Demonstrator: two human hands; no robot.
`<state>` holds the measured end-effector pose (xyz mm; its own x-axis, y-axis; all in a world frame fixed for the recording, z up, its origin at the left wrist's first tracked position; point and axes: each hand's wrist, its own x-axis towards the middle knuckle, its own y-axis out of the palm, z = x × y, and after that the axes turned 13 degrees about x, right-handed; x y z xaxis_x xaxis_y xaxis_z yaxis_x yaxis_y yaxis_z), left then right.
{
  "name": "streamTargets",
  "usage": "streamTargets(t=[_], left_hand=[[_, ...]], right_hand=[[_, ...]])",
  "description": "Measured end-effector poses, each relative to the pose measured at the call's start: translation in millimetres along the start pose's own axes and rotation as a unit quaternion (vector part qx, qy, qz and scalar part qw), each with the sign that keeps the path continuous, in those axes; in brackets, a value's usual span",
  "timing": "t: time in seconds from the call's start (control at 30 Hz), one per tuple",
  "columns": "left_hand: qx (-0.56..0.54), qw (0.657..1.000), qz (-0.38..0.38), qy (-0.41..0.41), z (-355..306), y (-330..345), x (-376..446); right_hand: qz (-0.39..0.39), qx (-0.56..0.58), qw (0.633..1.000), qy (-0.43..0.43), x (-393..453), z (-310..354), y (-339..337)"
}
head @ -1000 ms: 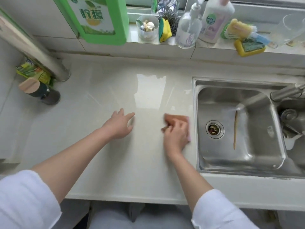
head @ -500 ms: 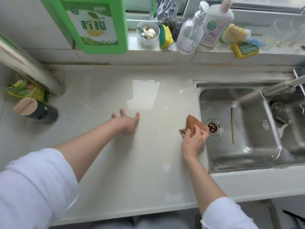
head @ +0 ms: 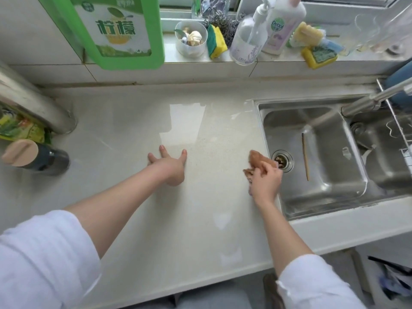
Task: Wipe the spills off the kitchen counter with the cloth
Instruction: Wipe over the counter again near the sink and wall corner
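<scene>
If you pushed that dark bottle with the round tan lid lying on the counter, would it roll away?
Probably yes. The dark bottle lies on its side on the counter, and its body looks round, so a sideways nudge would likely set it rolling. The counter looks glossy and smooth, so little would slow it. A push on its flat tan lid would more likely just slide it.

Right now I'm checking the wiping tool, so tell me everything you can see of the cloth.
The cloth is a small orange-brown rag, soft-looking and bunched into folds. The right hand grips it from above, hiding much of it. It sits at the counter's right edge, overlapping the steel sink's rim near the drain. Whether it is wet cannot be told.
</scene>
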<state>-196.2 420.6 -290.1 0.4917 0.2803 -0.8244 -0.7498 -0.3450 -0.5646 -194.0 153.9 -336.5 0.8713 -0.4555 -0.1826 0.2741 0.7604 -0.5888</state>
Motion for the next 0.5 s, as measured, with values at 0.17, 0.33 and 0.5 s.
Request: streamTargets(t=[0.17,0.33,0.5], left_hand=[[-0.010,1.000,0.009,-0.015,-0.2,-6.3,2.6],[0.080,0.994,0.053,0.060,13.4,-16.0,1.0],[0.136,0.986,0.054,0.082,10.3,-11.9,1.2]], right_hand=[[0.250,-0.037,0.947,-0.196,-78.5,42.1,85.0],[0.387,-0.060,0.887,-0.244,-21.5,24.9,45.9],[0.015,-0.077,0.995,-0.056,25.9,32.7,38.9]])
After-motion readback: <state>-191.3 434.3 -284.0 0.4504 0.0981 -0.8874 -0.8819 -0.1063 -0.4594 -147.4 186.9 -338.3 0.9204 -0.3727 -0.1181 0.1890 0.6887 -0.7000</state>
